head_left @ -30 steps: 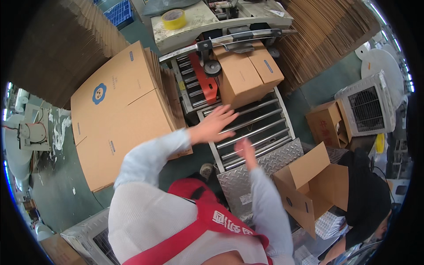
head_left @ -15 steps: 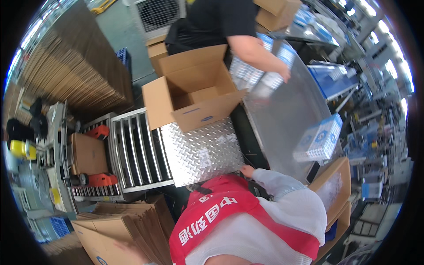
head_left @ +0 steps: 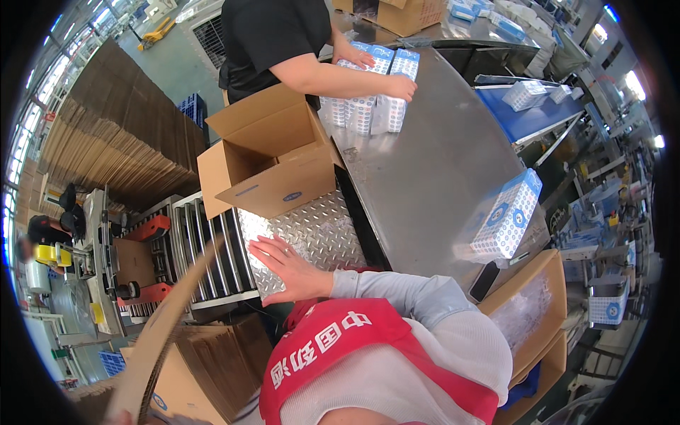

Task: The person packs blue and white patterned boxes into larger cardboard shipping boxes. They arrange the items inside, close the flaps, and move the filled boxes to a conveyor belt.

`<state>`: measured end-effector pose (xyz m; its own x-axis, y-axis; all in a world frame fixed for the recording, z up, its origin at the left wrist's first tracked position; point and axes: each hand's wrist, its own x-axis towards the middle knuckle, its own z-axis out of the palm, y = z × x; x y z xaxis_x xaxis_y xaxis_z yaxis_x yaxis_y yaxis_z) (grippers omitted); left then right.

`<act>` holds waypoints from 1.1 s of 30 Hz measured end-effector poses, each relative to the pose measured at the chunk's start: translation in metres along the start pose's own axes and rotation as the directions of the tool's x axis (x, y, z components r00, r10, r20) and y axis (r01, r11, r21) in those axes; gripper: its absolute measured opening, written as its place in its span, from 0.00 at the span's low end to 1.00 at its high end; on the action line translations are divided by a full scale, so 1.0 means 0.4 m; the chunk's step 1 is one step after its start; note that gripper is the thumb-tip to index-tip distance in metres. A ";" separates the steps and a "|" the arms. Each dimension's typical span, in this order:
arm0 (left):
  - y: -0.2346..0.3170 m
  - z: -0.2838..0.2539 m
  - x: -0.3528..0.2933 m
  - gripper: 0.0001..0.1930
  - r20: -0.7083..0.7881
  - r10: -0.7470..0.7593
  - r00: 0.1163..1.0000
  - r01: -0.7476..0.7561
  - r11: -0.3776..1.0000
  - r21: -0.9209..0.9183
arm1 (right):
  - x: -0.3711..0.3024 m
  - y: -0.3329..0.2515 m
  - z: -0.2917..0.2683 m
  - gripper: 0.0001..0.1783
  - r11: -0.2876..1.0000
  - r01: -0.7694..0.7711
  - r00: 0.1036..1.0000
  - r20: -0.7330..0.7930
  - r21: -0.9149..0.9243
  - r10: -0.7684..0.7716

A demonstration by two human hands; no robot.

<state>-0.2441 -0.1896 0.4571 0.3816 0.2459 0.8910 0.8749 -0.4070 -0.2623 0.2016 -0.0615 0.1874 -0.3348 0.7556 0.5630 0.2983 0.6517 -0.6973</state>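
My right hand [head_left: 287,265] lies flat with spread fingers on the diamond-patterned metal plate [head_left: 319,227], holding nothing; a grey sleeve leads back to my red vest. A flattened cardboard sheet [head_left: 166,329] rises edge-on at lower left; whatever holds it is out of frame, and my left hand is not visible. Beyond the plate stands an open brown carton [head_left: 269,156]. A co-worker in a black shirt has both hands on blue-and-white packs [head_left: 368,95] on the steel table [head_left: 425,170].
A roller conveyor [head_left: 202,248] with a sealed box [head_left: 134,262] and tape machine runs left. Stacks of flat cardboard [head_left: 120,134] stand behind. One blue-and-white pack [head_left: 506,216] stands on the table's near right; open cartons [head_left: 531,312] sit below it.
The view has swung further around. My right hand, hidden half a second ago, now rests on the patterned plate, and a flat cardboard sheet has come up at lower left.
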 end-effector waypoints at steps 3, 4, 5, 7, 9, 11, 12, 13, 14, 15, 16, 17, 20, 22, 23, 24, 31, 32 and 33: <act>-0.087 0.117 -0.052 0.18 -0.031 -0.572 0.819 0.523 0.768 -0.369 | -0.038 0.012 -0.067 0.39 0.999 -0.040 0.999 -0.036 -0.020 0.040; -0.066 0.198 -0.071 0.18 -0.015 -0.694 0.720 0.642 0.674 -0.366 | -0.071 0.012 -0.111 0.33 0.974 0.015 0.985 -0.165 -0.225 -0.053; -0.050 0.268 -0.101 0.18 0.020 -0.768 0.640 0.718 0.589 -0.371 | -0.078 -0.015 -0.189 0.25 0.938 0.042 0.973 -0.200 -0.343 -0.117; -0.037 0.423 -0.195 0.17 0.139 -0.865 0.482 0.825 0.395 -0.403 | -0.077 -0.070 -0.308 0.17 0.893 -0.041 0.982 -0.185 -0.449 -0.047; -0.030 0.546 -0.272 0.16 0.288 -0.885 0.366 0.895 0.250 -0.371 | -0.077 -0.085 -0.317 0.15 0.843 -0.048 0.989 -0.142 -0.535 -0.034; -0.027 0.607 -0.382 0.16 0.445 -0.857 0.259 0.938 0.113 -0.328 | -0.082 -0.082 -0.318 0.15 0.787 -0.051 0.998 -0.057 -0.614 0.020; -0.059 0.622 -0.462 0.21 0.574 -0.789 0.219 0.955 0.053 -0.290 | -0.084 -0.083 -0.318 0.16 0.768 -0.053 0.999 -0.027 -0.638 0.046; -0.031 0.627 -0.460 0.27 0.634 -0.754 0.171 0.938 -0.072 -0.339 | -0.079 -0.079 -0.313 0.17 0.747 -0.062 0.997 -0.003 -0.661 0.080; 0.029 0.616 -0.454 0.34 0.688 -0.714 0.125 0.905 -0.202 -0.375 | -0.059 -0.080 -0.312 0.18 0.706 -0.101 0.994 -0.035 -0.701 0.107; 0.044 0.590 -0.420 0.38 0.716 -0.695 0.068 0.906 -0.258 -0.336 | -0.030 -0.085 -0.306 0.19 0.674 -0.126 0.990 -0.049 -0.728 0.132; 0.051 0.568 -0.416 0.39 0.728 -0.683 0.059 0.910 -0.263 -0.320 | -0.013 -0.092 -0.290 0.20 0.649 -0.151 0.983 -0.045 -0.745 0.178; 0.047 0.573 -0.409 0.40 0.731 -0.677 0.087 0.908 -0.248 -0.337 | 0.019 -0.084 -0.291 0.24 0.619 -0.141 0.980 -0.019 -0.773 0.199; 0.055 0.667 -0.384 0.44 0.757 -0.633 0.164 0.883 -0.247 -0.398 | 0.113 -0.011 -0.331 0.30 0.573 -0.269 0.904 0.002 -0.774 0.427; 0.054 0.663 -0.348 0.45 0.750 -0.652 0.107 0.857 -0.323 -0.403 | 0.156 -0.014 -0.349 0.35 0.560 -0.288 0.889 0.001 -0.777 0.458; 0.058 0.643 -0.356 0.46 0.747 -0.658 0.093 0.856 -0.331 -0.398 | 0.185 -0.023 -0.360 0.36 0.559 -0.342 0.823 0.047 -0.755 0.567; 0.066 0.631 -0.358 0.46 0.757 -0.647 0.087 0.858 -0.338 -0.387 | 0.193 -0.033 -0.372 0.37 0.537 -0.414 0.734 0.079 -0.735 0.674; 0.148 0.509 -0.382 0.36 0.679 -0.734 -0.017 0.911 -0.291 -0.293 | 0.097 0.063 -0.390 0.53 0.524 -0.505 0.859 -0.341 -0.686 0.381; 0.126 0.502 -0.416 0.34 0.668 -0.742 -0.049 0.903 -0.319 -0.289 | 0.049 0.083 -0.388 0.53 0.640 -0.566 0.812 -0.485 -0.520 0.325; 0.108 0.492 -0.418 0.33 0.702 -0.707 -0.087 0.894 -0.366 -0.258 | 0.007 0.076 -0.351 0.53 0.744 -0.634 0.675 -0.618 -0.208 0.402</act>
<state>-0.2114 -0.0753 0.2239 -0.4426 0.8838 -0.1518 -0.0553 0.1420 0.9883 0.3350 -0.0304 0.2302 0.4467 0.8128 0.3738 0.6206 0.0194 -0.7839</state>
